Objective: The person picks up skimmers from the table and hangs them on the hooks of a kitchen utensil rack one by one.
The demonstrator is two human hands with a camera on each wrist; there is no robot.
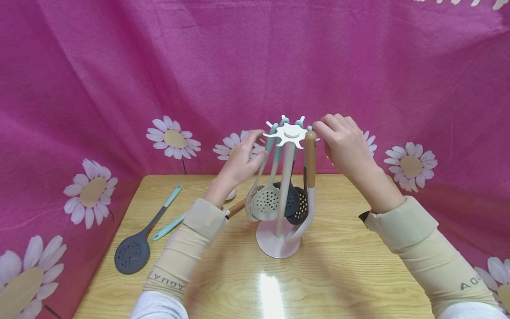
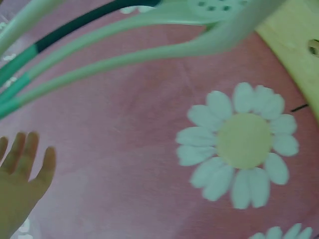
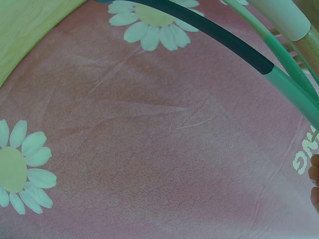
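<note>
Head view: left sleeve (image 1: 187,246) carries dark lettering (image 1: 165,280) across the forearm, reads AQUA, looks upside down from this camera, possible extra mark at one end too unclear to call. Right sleeve (image 1: 432,257) has similar dark print (image 1: 471,281), only AQU legible, anything further curves out of sight. Pink cloth (image 1: 318,57) has cut-off white shapes (image 1: 500,4) along its top right, can't tell if letters; right wrist view shows white letter-like characters (image 3: 300,162) at the right edge, wording not legible.
</note>
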